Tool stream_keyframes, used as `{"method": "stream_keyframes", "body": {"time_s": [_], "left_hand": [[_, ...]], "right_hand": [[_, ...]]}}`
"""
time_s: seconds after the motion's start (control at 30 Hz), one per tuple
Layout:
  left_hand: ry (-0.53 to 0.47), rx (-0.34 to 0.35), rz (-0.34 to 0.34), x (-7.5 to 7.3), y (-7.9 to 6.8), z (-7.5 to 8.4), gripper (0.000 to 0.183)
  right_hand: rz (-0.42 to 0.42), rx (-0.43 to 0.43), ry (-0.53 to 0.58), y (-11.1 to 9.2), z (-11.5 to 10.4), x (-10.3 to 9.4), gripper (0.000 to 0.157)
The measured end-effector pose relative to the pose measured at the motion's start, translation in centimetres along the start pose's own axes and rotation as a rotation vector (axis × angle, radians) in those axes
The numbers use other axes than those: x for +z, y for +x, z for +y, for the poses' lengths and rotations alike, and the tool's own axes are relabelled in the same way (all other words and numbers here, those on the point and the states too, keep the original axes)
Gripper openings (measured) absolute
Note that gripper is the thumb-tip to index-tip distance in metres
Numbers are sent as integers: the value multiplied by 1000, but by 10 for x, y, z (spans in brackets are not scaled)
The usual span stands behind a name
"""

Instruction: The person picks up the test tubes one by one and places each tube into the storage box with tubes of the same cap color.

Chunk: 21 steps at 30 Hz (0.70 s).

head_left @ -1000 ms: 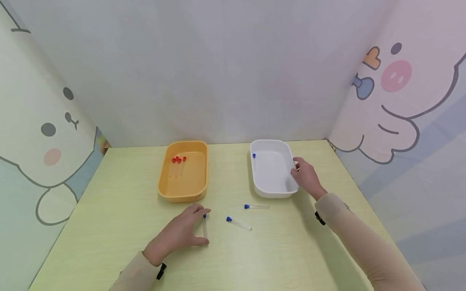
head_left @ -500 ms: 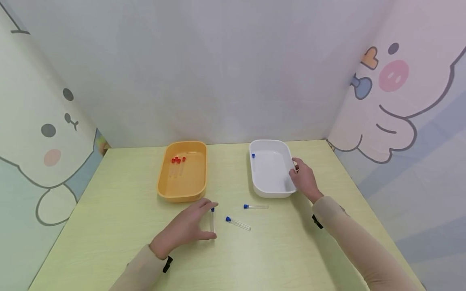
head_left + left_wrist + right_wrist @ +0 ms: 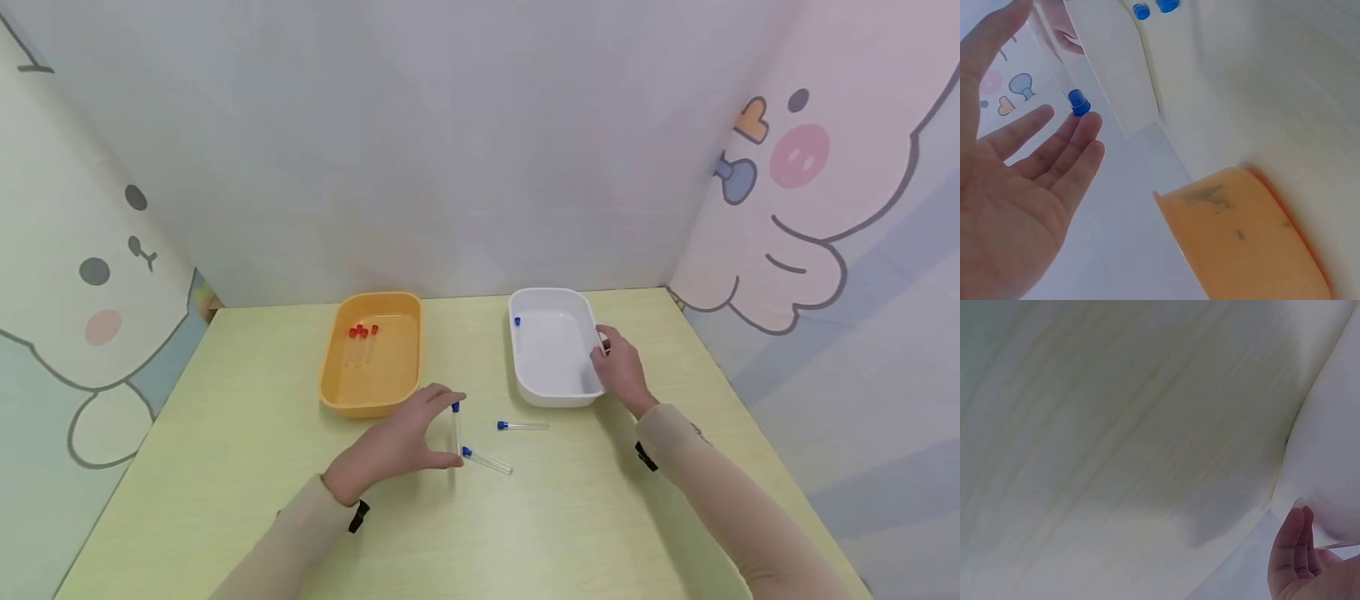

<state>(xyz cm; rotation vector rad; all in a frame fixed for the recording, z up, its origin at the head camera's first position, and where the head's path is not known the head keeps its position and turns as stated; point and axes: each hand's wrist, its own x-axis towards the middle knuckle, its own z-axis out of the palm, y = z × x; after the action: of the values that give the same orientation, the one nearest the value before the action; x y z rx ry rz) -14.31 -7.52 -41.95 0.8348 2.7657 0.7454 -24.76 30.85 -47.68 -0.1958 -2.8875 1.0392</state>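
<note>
My left hand (image 3: 397,442) holds a clear test tube (image 3: 457,432) with a blue cap by its two ends, between thumb and fingertips. In the left wrist view, the blue cap (image 3: 1079,103) rests against the fingers. A second blue-capped tube (image 3: 491,462) lies on the table beside the thumb, and another blue-capped tube (image 3: 527,426) lies nearer the white tray. My right hand (image 3: 624,371) grips the right rim of the white plastic tray (image 3: 558,358). In the right wrist view, the fingers of this hand (image 3: 1294,556) bend over the tray wall. One blue-capped tube (image 3: 517,335) lies inside the tray.
An orange tray (image 3: 386,379) stands at the back left, holding several red-capped tubes (image 3: 365,343). The pale wooden table (image 3: 510,542) ends at a light grey backdrop (image 3: 450,167). Side panels with cartoon animals flank the table.
My left hand has moved right and away from me with the blue-capped tube, from in front of the orange tray toward the loose tubes. My right hand keeps its grip on the white tray.
</note>
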Motion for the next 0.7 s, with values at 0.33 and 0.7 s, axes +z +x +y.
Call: {"method": "stream_keyframes", "body": {"time_s": [0.33, 0.7], "left_hand": [[3, 22, 23, -16, 24, 9, 86], [-16, 37, 57, -19, 61, 7, 86]], "right_hand": [[10, 1, -21, 0, -1, 3, 53], [7, 2, -11, -2, -3, 4, 53]]}}
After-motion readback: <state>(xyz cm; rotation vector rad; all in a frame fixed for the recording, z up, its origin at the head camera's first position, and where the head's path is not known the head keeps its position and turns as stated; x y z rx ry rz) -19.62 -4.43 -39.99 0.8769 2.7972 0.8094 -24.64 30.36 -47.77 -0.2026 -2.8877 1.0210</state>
